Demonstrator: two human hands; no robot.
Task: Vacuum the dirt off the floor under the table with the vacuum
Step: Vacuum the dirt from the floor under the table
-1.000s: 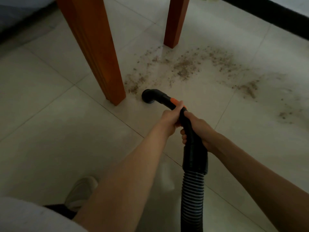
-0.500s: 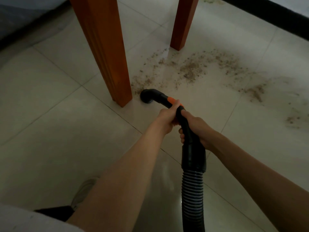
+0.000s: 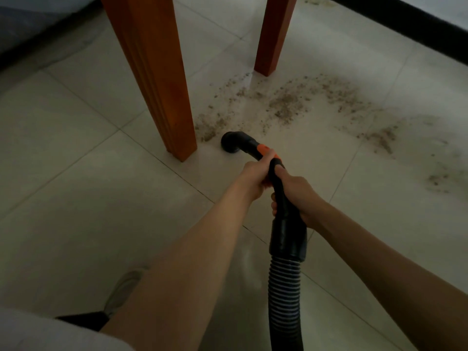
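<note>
A black vacuum hose (image 3: pixel 286 282) with a curved nozzle (image 3: pixel 231 143) and an orange band reaches toward the floor by the near table leg. My left hand (image 3: pixel 255 177) grips the tube just behind the orange band. Slightly lower on the same tube, my right hand (image 3: pixel 295 196) grips from the right side. The nozzle mouth sits on the tile right next to the brown dirt (image 3: pixel 286 107), which spreads in patches from the near leg to the right edge of the view.
Two orange-brown wooden table legs stand on the pale tiled floor (image 3: pixel 76 198): a thick near leg (image 3: pixel 162 79) left of the nozzle, a thinner far leg (image 3: pixel 273 36) behind the dirt. A dark baseboard (image 3: pixel 405 29) runs along the top right. My shoe (image 3: pixel 121 292) shows at bottom left.
The view has shifted slightly, so legs and dirt sit a little further right. The nozzle has edged closer to the dirt beside the near leg. Both hands keep the same hold.
</note>
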